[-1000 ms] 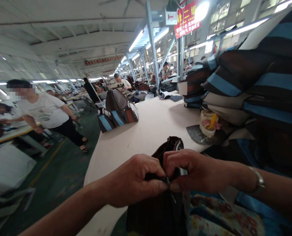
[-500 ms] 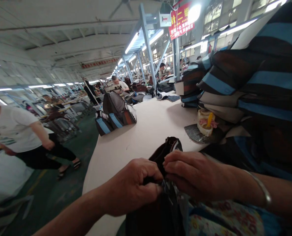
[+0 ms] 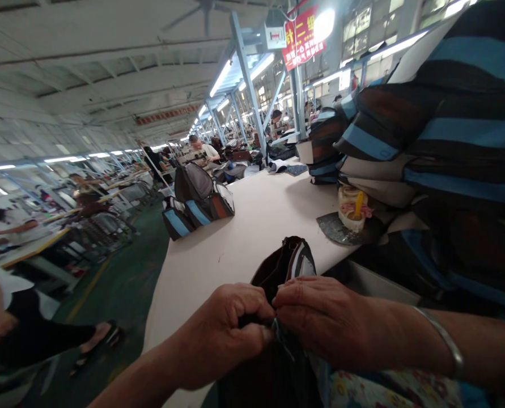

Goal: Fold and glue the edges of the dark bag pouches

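A dark bag (image 3: 263, 377) with a brown inside and a pale strip along its edge stands in front of me, its mouth open at the top. My left hand (image 3: 229, 331) pinches the bag's rim between thumb and bent forefinger. Right beside it, my right hand (image 3: 324, 317) grips the same rim, fingers pressed together and thumb hidden. The fingertips of both hands almost meet. The bag's lower part is in deep shadow.
Grey, blue and brown bags (image 3: 199, 201) stand on the pale table (image 3: 252, 226). On the right rises a tall pile of similar bags (image 3: 456, 136). Near it, a cream pot (image 3: 352, 212) with a yellow-handled tool sits on a dark board (image 3: 326, 226). A person's sandalled foot (image 3: 103, 337) is at left.
Both hands have shifted slightly left along with the bag, and more of its open mouth shows. The passing person at left has moved lower and farther out of view.
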The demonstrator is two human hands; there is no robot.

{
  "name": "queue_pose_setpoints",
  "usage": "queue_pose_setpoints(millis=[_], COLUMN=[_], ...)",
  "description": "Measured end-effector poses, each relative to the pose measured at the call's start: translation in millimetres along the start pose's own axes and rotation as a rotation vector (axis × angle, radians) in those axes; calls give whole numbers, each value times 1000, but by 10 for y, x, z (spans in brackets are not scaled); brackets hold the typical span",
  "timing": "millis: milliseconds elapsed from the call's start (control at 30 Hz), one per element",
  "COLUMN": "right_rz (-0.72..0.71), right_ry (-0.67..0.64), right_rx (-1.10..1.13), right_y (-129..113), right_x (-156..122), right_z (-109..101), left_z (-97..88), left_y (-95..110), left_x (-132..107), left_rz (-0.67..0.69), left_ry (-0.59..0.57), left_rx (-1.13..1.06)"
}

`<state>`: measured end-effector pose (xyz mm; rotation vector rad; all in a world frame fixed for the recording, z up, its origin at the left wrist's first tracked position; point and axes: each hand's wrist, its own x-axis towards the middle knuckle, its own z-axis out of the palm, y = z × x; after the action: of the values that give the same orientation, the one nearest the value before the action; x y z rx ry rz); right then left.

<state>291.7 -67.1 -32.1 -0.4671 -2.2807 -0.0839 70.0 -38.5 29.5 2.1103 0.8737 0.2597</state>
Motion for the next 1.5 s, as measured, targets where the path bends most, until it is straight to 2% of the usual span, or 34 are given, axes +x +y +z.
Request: queue_pose_setpoints(millis=[167, 333, 400, 567, 667, 800, 933, 1200, 1333, 1500], right_rz=[25, -19, 56, 161, 222, 245, 328, 152, 220, 368], right_ry=[-107, -120, -161, -274, -300, -271, -315, -270, -273, -389], right_rx=[0, -14, 181, 942, 1139, 1068, 980, 806, 625, 932], right_y=[-31, 39, 150, 490, 563, 495, 417, 338, 271, 325], right_x=[22, 111, 165, 245, 217, 178, 170, 177, 194, 219], right_z=[38, 107, 115, 200, 288, 293, 228, 255, 219, 231], left_z=[26, 39, 34, 18, 14, 18, 23, 14, 21, 34], left_y=[9, 11, -3, -63, -101, -140, -143, -123, -123, -96], left_x=[-26, -19, -9, -1, -16, -39, -58, -70, -73, -84], left_rz=[10, -17, -18, -17, -34, -33, -20, -41, -59, -44], left_ry=[10, 24, 6, -57, -59, -44, -23, -69, -75, -53], left_rx=[-13, 5, 10, 14, -22, -46, -26, -22, -4, 19])
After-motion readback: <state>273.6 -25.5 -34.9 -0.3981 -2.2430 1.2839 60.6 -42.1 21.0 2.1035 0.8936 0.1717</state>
